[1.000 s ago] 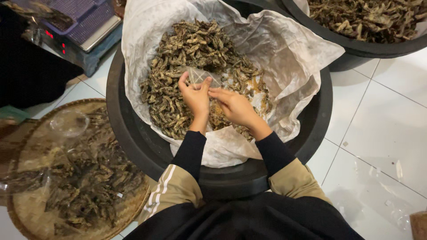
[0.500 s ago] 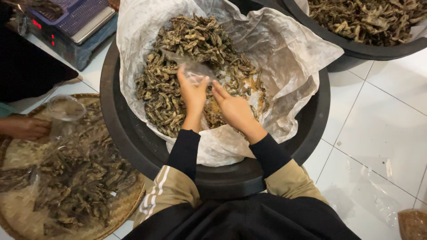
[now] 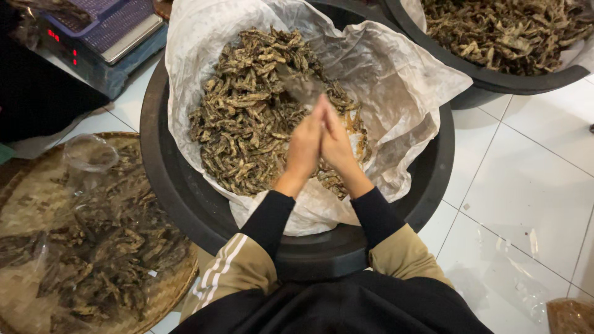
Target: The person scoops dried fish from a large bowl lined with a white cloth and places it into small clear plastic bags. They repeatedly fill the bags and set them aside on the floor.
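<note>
Left hand [image 3: 304, 148] and right hand [image 3: 337, 143] are pressed together palm to palm, fingers extended, with a thin clear plastic bag [image 3: 301, 86] protruding from between the fingertips. Both sit over dried fish [image 3: 247, 117] in a paper-lined black tub [image 3: 179, 204].

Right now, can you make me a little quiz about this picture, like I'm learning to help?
1. True or false: the left hand and right hand are pressed palm to palm.
2. What lines the big black tub? A) white plastic sheet B) newspaper C) cloth
3. Fill in: packed clear bags lie on a round woven ____ at the left.

Key:
1. True; they meet above the dried fish.
2. A, the white plastic sheet.
3. Tray, the woven tray.
</note>
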